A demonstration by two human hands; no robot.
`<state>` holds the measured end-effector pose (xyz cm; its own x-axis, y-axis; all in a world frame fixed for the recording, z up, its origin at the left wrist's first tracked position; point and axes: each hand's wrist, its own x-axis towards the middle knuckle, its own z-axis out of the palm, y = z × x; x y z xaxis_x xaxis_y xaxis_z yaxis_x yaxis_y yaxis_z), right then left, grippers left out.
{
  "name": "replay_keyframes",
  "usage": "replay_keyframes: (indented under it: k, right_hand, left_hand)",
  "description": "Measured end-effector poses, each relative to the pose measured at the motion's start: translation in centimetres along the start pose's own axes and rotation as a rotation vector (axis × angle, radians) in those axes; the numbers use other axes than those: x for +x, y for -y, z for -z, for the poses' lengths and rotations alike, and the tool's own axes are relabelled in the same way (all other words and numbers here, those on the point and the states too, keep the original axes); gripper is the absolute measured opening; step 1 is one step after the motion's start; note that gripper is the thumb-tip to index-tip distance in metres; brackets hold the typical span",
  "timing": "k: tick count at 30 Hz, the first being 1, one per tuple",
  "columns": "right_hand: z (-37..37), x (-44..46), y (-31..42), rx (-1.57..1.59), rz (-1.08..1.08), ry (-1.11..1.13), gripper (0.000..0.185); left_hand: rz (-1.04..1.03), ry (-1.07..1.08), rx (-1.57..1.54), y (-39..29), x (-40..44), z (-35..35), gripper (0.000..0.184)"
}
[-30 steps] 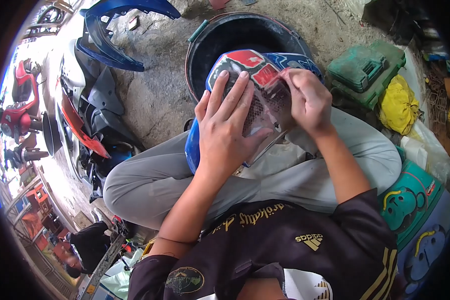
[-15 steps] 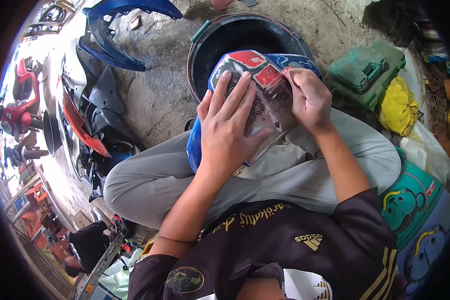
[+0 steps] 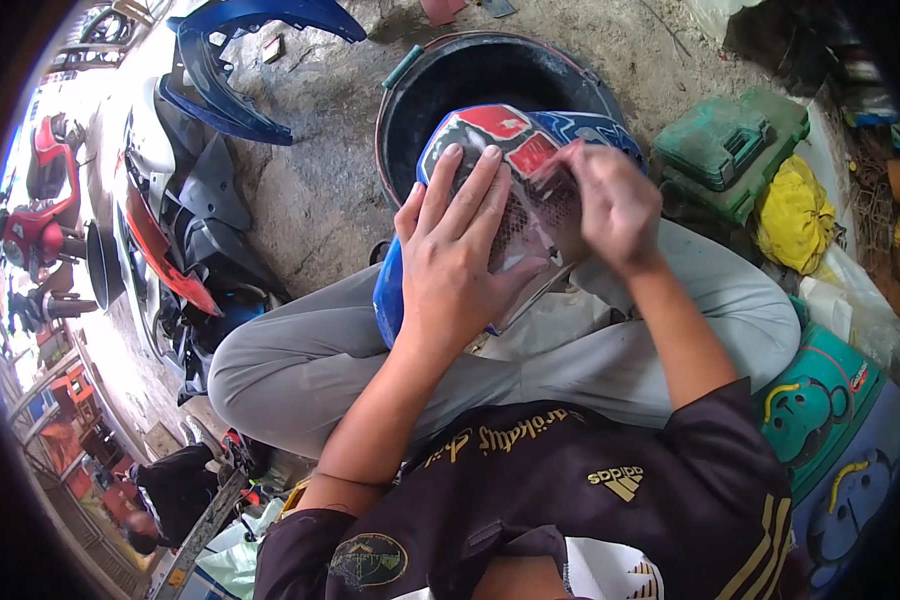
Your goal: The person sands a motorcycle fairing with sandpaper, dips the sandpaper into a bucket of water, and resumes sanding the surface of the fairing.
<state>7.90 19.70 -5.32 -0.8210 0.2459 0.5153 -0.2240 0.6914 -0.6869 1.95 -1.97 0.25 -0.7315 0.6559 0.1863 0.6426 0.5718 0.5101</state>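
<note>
A motorcycle body panel [image 3: 540,215] in blue, red, white and dark mesh pattern rests across my lap, its far end over the bucket. Its painted surface looks scuffed and dusty in places. Spread flat on the panel's left part is my left hand [image 3: 457,245], steadying it with the fingers pointing away from me. At the panel's right edge my right hand [image 3: 615,205] is closed and blurred by motion, pinching a small reddish piece of sandpaper [image 3: 570,152] against the surface. Most of that piece is hidden by the fingers.
A black bucket [image 3: 410,110] stands just beyond my knees. Left lie a blue panel [image 3: 195,75] and several stacked fairings [image 3: 210,190]. On the right are a green tool case [image 3: 715,145], a yellow bag [image 3: 797,212] and a teal box [image 3: 820,390]. Another person [image 3: 175,490] is at lower left.
My right hand has shifted slightly and blurs as it rubs along the panel's right edge. My left hand stays in place.
</note>
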Motion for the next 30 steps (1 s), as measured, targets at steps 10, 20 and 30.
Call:
replay_keyframes:
  k: [10, 20, 30]
  right_hand:
    - [-0.1, 0.2, 1.3, 0.010, 0.112, 0.042, 0.015]
    - [-0.8, -0.7, 3.2, 0.084, 0.319, 0.114, 0.018]
    - [-0.5, -0.4, 0.5, 0.077, 0.237, 0.053, 0.019]
  left_hand:
    - [-0.001, -0.009, 0.014, 0.0, -0.2, -0.1, 0.096]
    - [0.005, -0.030, -0.006, -0.2, -0.3, -0.5, 0.096]
    - [-0.002, 0.000, 0.016, 0.0, -0.2, -0.3, 0.096]
